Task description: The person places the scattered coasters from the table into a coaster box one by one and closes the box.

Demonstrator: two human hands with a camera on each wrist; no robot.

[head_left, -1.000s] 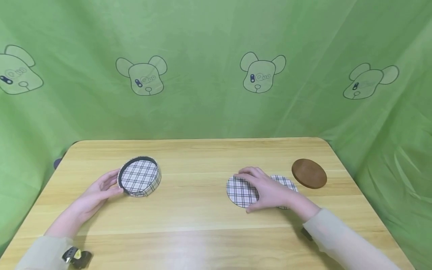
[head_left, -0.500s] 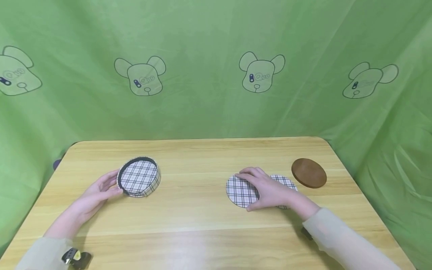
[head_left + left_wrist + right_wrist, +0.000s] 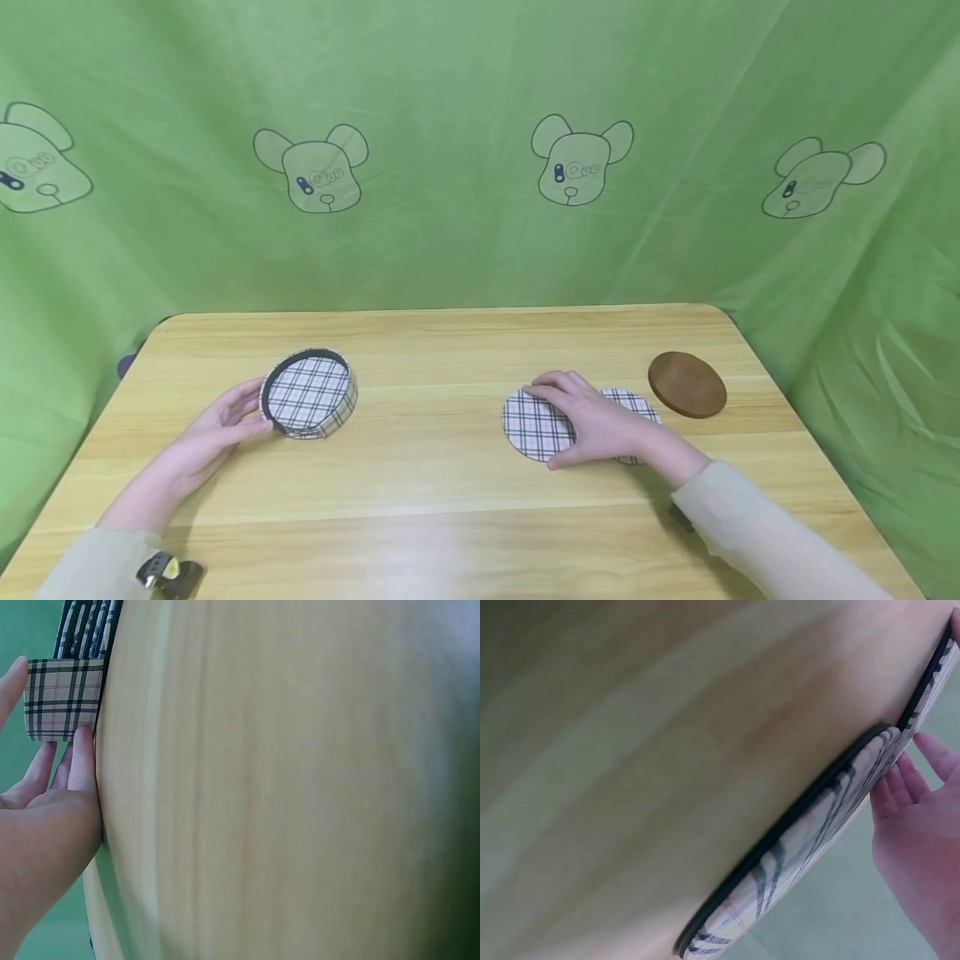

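My left hand point(image 3: 213, 433) grips the side of a round plaid coaster holder point(image 3: 345, 408) at the table's left. Its black-lined rim surrounds a plaid coaster point(image 3: 309, 392). In the left wrist view, several stacked coaster edges point(image 3: 88, 626) show beside the plaid wall, fingers below it and thumb at its outer side. My right hand point(image 3: 596, 421) spans a plaid coaster point(image 3: 528, 429) lying flat on the table, fingertips at its far edge, thumb at its near edge. Under that wrist lies a second plaid coaster point(image 3: 633, 404), partly hidden; the right wrist view shows its dark edge point(image 3: 780, 825) close up.
A round brown disc point(image 3: 686, 385) lies at the right, past the second coaster. The wooden table point(image 3: 420, 483) ends at a green curtain point(image 3: 450, 208) printed with bear heads, which hangs behind and on both sides.
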